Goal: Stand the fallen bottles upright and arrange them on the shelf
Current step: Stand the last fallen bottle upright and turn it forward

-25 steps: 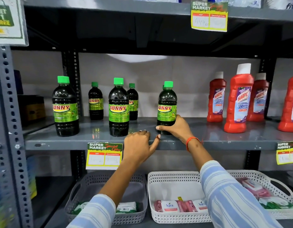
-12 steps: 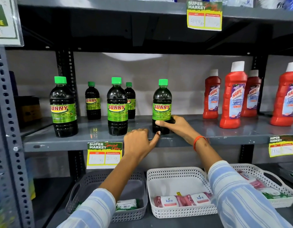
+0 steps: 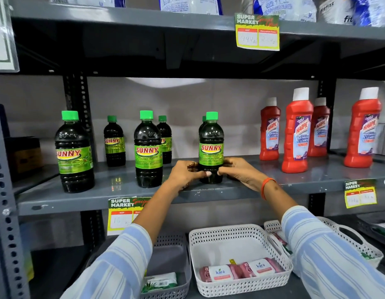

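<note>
Both hands on a Sunny bottle at the front of the shelf.

I see my left hand (image 3: 185, 172) and right hand (image 3: 239, 171) wrapped around the base of the bottle (image 3: 211, 147), fingers pressed to its sides; it stands upright on the grey shelf (image 3: 273, 188), right of the other green-capped bottles, all upright, with dark liquid up to their necks. Red Harpic bottles (image 3: 297, 130) stand well to the right. Below, the white basket (image 3: 239, 255) holds two Kara packs (image 3: 221, 272), and the grey basket (image 3: 172, 266) holds a green pack (image 3: 160, 282).
</note>
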{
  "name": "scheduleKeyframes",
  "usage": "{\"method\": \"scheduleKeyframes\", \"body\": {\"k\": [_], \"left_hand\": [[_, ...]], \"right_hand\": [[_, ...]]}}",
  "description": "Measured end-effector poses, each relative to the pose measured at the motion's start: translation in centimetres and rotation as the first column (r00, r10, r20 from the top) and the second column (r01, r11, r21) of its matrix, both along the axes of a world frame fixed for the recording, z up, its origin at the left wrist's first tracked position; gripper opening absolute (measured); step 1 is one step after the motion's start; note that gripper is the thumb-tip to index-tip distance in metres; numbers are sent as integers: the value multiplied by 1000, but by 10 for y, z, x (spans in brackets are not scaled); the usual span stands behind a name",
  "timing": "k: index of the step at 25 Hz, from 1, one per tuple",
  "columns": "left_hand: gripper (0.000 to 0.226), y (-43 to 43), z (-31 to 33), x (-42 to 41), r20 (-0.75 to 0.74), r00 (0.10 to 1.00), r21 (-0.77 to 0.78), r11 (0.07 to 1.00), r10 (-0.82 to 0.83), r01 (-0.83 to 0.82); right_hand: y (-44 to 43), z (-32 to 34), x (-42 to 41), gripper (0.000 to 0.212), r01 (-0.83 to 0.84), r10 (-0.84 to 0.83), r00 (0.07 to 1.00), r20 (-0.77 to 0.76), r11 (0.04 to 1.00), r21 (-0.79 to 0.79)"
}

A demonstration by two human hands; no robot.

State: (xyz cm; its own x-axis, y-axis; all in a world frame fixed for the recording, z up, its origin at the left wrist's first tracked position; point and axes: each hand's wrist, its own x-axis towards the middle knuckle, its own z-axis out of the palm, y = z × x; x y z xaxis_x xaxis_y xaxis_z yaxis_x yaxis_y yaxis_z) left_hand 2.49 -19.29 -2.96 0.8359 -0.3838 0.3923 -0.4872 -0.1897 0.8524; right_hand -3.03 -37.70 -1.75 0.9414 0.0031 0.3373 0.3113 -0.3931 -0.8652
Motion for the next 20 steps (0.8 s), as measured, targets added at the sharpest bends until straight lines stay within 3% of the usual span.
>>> {"method": "scheduleKeyframes", "body": {"k": [13,18,20], "left_hand": [[34,-34,-1,3,2,1000,23,1000,-5,5],[59,-36,-1,4,1,1000,39,999,-1,1],[53,-36,-1,5,1,1000,38,999,-5,5]], "right_hand": [[-25,1,-1,34,12,2,997,-72,980,197],[-24,-1,1,36,44,-30,997,-72,978,202],[-23,-1,-1,34,36,-24,998,-65,980,195]]}}
